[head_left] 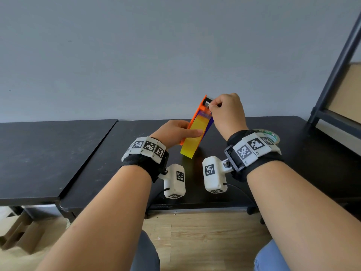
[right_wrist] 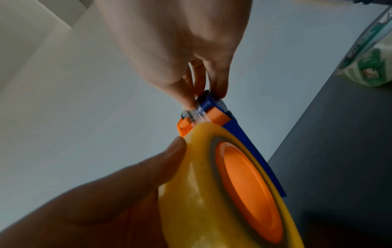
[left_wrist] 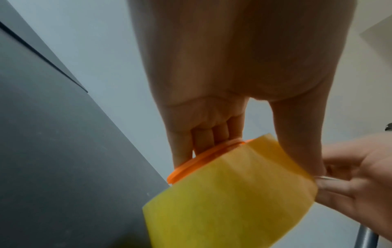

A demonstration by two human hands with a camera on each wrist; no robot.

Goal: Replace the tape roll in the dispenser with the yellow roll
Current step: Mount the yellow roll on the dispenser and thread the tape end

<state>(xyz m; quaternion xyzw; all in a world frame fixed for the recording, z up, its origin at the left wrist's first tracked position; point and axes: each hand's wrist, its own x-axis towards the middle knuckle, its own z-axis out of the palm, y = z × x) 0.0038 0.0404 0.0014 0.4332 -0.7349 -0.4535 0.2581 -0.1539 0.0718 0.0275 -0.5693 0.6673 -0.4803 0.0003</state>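
The yellow roll (head_left: 192,139) sits in the orange and blue dispenser (head_left: 201,112), which stands tilted on the black table (head_left: 136,173). My left hand (head_left: 175,132) grips dispenser and roll, thumb across the yellow tape, fingers behind the orange side plate (left_wrist: 203,159). My right hand (head_left: 224,112) pinches the clear tape end (right_wrist: 198,114) at the dispenser's top by the roller. In the right wrist view the orange hub (right_wrist: 248,181) fills the yellow roll (right_wrist: 201,193), with the blue side (right_wrist: 250,147) behind it. The left wrist view shows the yellow roll (left_wrist: 229,198) under my palm.
A green-printed tape roll (head_left: 270,135) lies on the table behind my right wrist, also seen as tape roll (right_wrist: 369,63). A second black table (head_left: 48,153) adjoins at the left. A dark metal shelf frame (head_left: 332,79) stands at the right. The wall is close behind.
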